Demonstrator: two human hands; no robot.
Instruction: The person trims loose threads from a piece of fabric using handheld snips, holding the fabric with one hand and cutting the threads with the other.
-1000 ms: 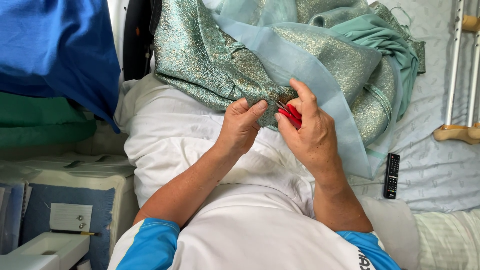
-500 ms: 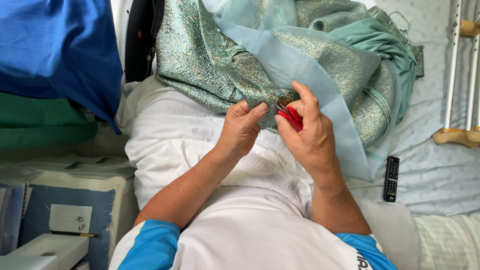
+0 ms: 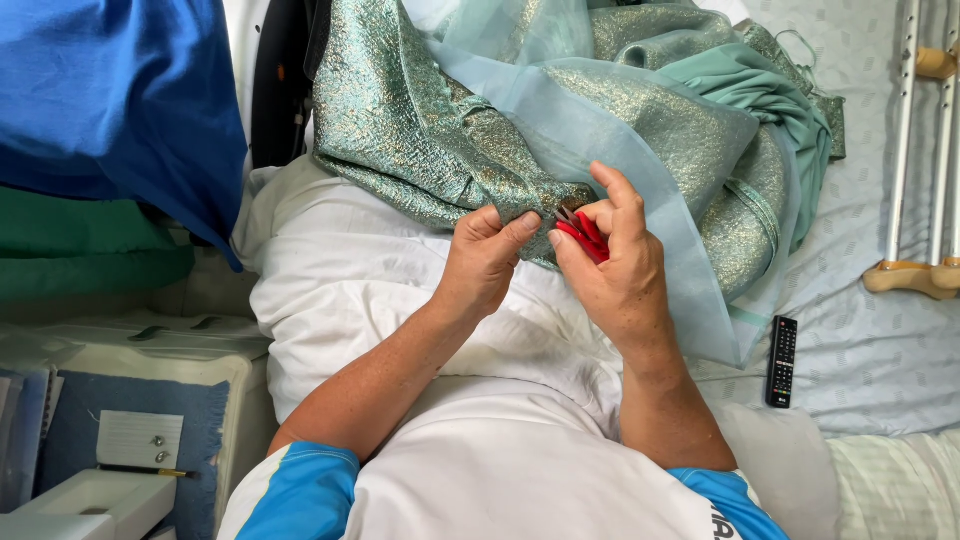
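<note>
Left hand (image 3: 483, 262) pinches the folded edge of a shimmering teal-and-gold brocade fabric (image 3: 420, 130), thumb and fingers closed on it, over a white pillow (image 3: 340, 270) on the person's lap. Right hand (image 3: 615, 270) is closed around a small red thread snipper (image 3: 585, 235), index finger raised; only the red handles and a bit of the metal tips show, the rest is buried in the palm. Tips sit right at the fabric edge between the two hands; contact point is hidden by the thumbs, so can't tell if the blades are shut on thread.

Sheer pale-blue organza layer (image 3: 640, 140) drapes over the brocade and runs down behind the right hand; its lower edge hangs over the pillow's right side. Fabric pile is cut off at the top of frame.

Black remote control (image 3: 781, 361) lies on the light patterned bedsheet (image 3: 860, 330), near the pillow's right edge. Wooden-and-metal crutches (image 3: 915, 170) at the right edge, tops cut off. Blue cloth (image 3: 120, 100) fills the top-left corner, green cloth (image 3: 80, 250) under it. White sewing machine (image 3: 130, 400) at the lower left, partly cropped.
</note>
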